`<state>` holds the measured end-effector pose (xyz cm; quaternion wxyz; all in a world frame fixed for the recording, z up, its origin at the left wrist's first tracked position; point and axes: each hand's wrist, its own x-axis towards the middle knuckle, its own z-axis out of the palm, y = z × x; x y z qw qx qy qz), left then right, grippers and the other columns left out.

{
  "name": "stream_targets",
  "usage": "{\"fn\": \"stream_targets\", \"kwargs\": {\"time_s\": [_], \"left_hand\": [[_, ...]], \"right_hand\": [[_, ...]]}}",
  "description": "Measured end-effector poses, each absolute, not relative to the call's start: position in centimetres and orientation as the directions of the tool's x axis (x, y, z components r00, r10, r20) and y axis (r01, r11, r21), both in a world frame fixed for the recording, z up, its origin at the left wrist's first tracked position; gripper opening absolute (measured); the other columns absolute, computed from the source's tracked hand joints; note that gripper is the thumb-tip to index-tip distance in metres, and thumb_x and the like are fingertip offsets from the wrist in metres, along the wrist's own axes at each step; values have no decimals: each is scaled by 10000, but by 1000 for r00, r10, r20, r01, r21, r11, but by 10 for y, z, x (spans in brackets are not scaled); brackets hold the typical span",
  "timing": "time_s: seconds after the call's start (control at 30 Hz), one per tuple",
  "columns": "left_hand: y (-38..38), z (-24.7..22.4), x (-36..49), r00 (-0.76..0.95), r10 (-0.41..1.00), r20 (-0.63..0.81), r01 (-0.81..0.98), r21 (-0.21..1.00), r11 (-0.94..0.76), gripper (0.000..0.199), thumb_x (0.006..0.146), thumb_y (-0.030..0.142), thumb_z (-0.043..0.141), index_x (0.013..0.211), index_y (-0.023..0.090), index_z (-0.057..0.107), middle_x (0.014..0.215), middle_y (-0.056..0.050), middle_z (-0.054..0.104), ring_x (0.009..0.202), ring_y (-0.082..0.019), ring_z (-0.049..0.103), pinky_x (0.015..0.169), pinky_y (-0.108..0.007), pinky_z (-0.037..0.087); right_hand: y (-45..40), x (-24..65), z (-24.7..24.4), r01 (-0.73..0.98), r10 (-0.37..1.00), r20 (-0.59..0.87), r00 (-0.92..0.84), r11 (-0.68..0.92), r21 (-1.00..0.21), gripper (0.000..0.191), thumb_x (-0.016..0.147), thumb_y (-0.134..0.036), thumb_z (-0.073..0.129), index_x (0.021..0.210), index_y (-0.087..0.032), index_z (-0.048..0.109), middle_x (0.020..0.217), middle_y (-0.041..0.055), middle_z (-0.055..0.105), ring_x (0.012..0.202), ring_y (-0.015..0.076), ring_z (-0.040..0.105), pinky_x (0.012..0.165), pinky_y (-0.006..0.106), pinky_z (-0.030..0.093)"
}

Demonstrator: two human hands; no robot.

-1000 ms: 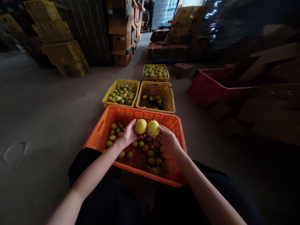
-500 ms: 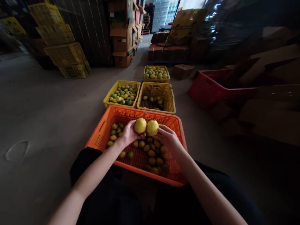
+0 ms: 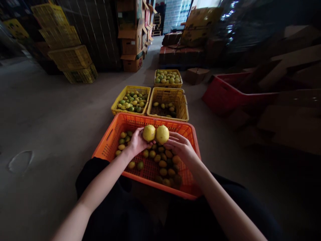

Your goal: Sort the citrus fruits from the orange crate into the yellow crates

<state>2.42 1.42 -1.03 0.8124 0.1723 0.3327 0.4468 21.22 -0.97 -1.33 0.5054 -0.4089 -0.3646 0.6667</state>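
Above the orange crate, my left hand holds a round yellow fruit by its left and lower side. My right hand has its fingers against another yellow fruit, supporting it from the right and below. The two fruits are side by side, almost touching. Beneath my hands, several smaller yellow and green fruits lie on the crate's floor, partly hidden by my hands and arms.
Beyond the orange crate stand a yellow crate of mixed fruits, one with fewer fruits and a third farther back. A red bin is at right. Yellow crates and cardboard boxes are stacked behind.
The two held fruits have shifted slightly upward and left, and the one in my right hand shows a different side. Both hands still hold their fruits.
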Motion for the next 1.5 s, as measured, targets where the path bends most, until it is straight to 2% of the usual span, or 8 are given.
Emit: {"fn": "stream_targets", "kwargs": {"time_s": [0.37, 0.57, 0.8, 1.03, 1.17, 1.3, 1.4, 1.5], "left_hand": [[12, -12, 21, 374, 845, -381, -604, 592, 534, 275, 828, 347, 383, 929, 165, 563, 731, -73, 621, 567, -188, 587, 487, -259, 405], [11, -14, 21, 353, 862, -363, -637, 582, 505, 268, 816, 324, 370, 893, 159, 567, 765, -65, 627, 607, -190, 596, 529, -276, 427], [14, -16, 26, 384, 834, -396, -646, 530, 549, 289, 762, 300, 372, 899, 137, 568, 763, -69, 616, 696, -192, 583, 557, -267, 427], [16, -20, 28, 413, 823, -390, -625, 536, 567, 291, 757, 301, 375, 925, 138, 547, 801, -74, 612, 699, -192, 589, 572, -270, 422], [16, -18, 31, 372, 855, -362, -619, 590, 519, 261, 731, 272, 401, 937, 163, 519, 826, -60, 607, 711, -184, 589, 595, -273, 430], [15, -13, 35, 317, 893, -319, -615, 647, 450, 269, 722, 225, 390, 959, 179, 509, 860, -47, 607, 747, -176, 587, 678, -300, 458], [16, -11, 37, 307, 896, -320, -611, 656, 443, 278, 723, 222, 390, 971, 178, 508, 877, -47, 609, 764, -178, 588, 728, -324, 467], [16, -11, 37, 307, 891, -334, -606, 653, 454, 280, 718, 224, 392, 968, 178, 508, 868, -44, 611, 777, -184, 589, 711, -317, 468]], "right_hand": [[-11, 212, -13, -365, 968, -174, -179, -230, -902, 328, 604, -196, 744, 921, -228, 664, 870, 8, 692, 724, 142, 646, 723, 284, 525], [-14, 210, -12, -333, 974, -151, -171, -201, -921, 332, 591, -238, 761, 891, -229, 619, 842, -4, 666, 655, 114, 616, 670, 277, 509], [-15, 210, -13, -296, 982, -137, -128, -169, -940, 398, 574, -253, 767, 915, -255, 561, 943, -16, 625, 742, 126, 606, 690, 281, 508], [-13, 212, -12, -311, 984, -124, -124, -158, -937, 432, 567, -269, 762, 933, -267, 532, 978, -17, 599, 760, 139, 595, 682, 290, 495], [-11, 214, -14, -302, 985, -128, -116, -158, -940, 446, 550, -270, 773, 926, -260, 532, 947, -23, 594, 725, 131, 580, 653, 281, 479], [-9, 215, -16, -253, 987, -129, -99, -151, -956, 451, 548, -272, 771, 945, -256, 558, 946, -9, 610, 773, 158, 587, 686, 306, 476], [-8, 215, -16, -220, 989, -115, -97, -134, -966, 461, 561, -274, 760, 985, -251, 581, 972, 10, 619, 813, 178, 588, 701, 313, 479], [-7, 215, -16, -216, 989, -105, -102, -125, -968, 462, 571, -275, 751, 1005, -244, 592, 999, 21, 623, 839, 185, 588, 707, 310, 482]]}}
